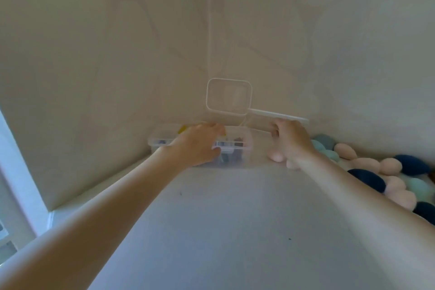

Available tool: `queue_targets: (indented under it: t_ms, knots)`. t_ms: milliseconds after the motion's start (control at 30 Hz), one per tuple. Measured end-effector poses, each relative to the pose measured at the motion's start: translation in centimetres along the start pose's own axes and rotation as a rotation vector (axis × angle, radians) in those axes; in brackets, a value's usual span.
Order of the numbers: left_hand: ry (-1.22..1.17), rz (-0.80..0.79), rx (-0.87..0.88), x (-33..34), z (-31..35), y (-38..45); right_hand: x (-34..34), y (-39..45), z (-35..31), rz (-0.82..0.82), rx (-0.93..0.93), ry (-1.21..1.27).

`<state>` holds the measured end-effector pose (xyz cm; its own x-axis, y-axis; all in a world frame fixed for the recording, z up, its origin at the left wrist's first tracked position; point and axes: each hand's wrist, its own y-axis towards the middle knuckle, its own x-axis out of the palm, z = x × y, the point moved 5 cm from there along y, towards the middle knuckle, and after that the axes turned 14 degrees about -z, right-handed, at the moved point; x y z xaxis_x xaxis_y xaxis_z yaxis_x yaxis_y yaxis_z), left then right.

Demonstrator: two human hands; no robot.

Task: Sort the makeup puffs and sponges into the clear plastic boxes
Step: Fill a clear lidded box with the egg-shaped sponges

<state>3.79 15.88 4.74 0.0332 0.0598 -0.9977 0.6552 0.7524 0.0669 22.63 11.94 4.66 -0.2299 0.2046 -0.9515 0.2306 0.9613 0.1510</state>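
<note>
Two clear plastic boxes stand in the far corner of the white table. The left box (160,142) holds a yellow piece, and my left hand (200,146) lies over the rims of both boxes with its thumb down the front of the second box (237,148), which has dark sponges inside. One clear lid (229,97) leans upright against the wall behind. My right hand (290,140) grips another clear lid (280,115), held nearly flat and edge-on. A pink sponge (276,155) lies just below that hand.
A heap of egg-shaped sponges (386,176) in pink, navy and pale teal runs along the right wall. Beige walls meet in the corner behind the boxes. A window frame (14,183) borders the table on the left.
</note>
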Motion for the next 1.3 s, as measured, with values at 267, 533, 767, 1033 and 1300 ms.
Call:
queue_targets:
  t_ms: [267,533,767,1033,1300]
  knots:
    - [-0.04,0.103,0.185,1.6,4.5,2.7,1.6,1.2,2.7,-0.162,0.104,-0.358]
    - [-0.049,0.118,0.206,1.9,5.2,3.4,0.6,1.7,4.9,0.037,0.151,-0.371]
    - [-0.114,0.365,0.327,-1.9,7.7,1.8,-6.7,-0.9,5.6,0.193,-0.016,-0.167]
    - [-0.241,0.391,0.4,-3.6,9.8,-2.1,-7.0,-8.8,3.7,-0.128,-0.312,0.033]
    - [-0.283,0.077,0.288,-2.6,8.0,-4.4,-3.3,-11.8,2.4,-0.354,-0.31,0.116]
